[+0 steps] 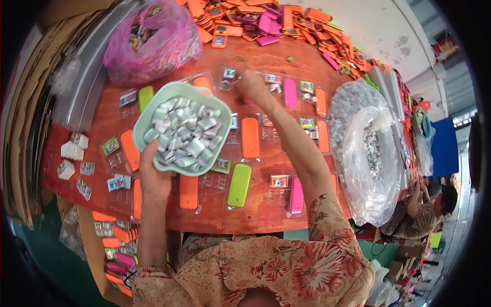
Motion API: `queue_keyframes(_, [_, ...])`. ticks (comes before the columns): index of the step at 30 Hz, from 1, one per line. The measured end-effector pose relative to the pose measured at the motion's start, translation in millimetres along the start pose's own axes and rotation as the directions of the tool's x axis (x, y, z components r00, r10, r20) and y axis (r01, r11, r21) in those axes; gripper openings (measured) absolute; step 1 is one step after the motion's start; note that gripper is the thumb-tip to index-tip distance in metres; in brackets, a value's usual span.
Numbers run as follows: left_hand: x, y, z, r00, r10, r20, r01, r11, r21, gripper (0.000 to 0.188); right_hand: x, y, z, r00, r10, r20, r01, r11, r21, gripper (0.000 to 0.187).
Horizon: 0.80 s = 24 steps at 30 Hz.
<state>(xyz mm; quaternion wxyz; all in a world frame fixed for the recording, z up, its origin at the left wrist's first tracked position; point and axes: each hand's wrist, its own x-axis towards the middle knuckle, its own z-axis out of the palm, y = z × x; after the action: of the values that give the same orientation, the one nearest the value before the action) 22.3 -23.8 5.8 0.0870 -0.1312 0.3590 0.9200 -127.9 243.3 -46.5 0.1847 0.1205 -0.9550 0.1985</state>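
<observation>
My left hand point(155, 171) grips the near rim of a pale green plastic basin point(144, 123), thumb over the edge. Small silvery-white wrapped pieces point(186, 134) fill the basin, which is held above the table. My right hand point(251, 84) reaches far over the table, beside a clear plastic tray with a small card pack point(228, 77). Its fingers are blurred, so what they hold is unclear. Around both hands lie clear trays with card packs and phone-shaped plastic cases: an orange case point(250, 138), a lime green case point(239, 185) and a pink case point(290, 93) among them.
Orange and magenta cases are heaped point(266, 23) along the far edge. A purple bag point(153, 46) stands far left; a clear bag of silvery pieces point(368, 158) lies right. White card stacks point(72, 150) sit at left, above a carton of cases point(115, 250). Another person point(417, 210) sits at right.
</observation>
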Motion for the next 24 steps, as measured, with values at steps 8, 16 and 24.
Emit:
queue_keyframes(8, [5,-12,11,0.997,0.075,0.036,-0.077,0.996,0.054,0.041,-31,-53,-79,0.975,0.119,0.19,-0.217,0.717,0.663,0.016])
queue_keyframes(16, [6,-36,23,0.977,0.211,0.038,-0.214,0.962,0.17,0.035,-86,-141,-91,0.855,-0.323,0.407,0.277,0.946,0.169,0.038])
queue_keyframes(24, [-6,-28,29,0.998,0.007,0.068,-0.017,0.99,0.14,0.033,-82,-118,-102,0.927,-0.197,0.319,-0.023,0.819,0.573,0.016])
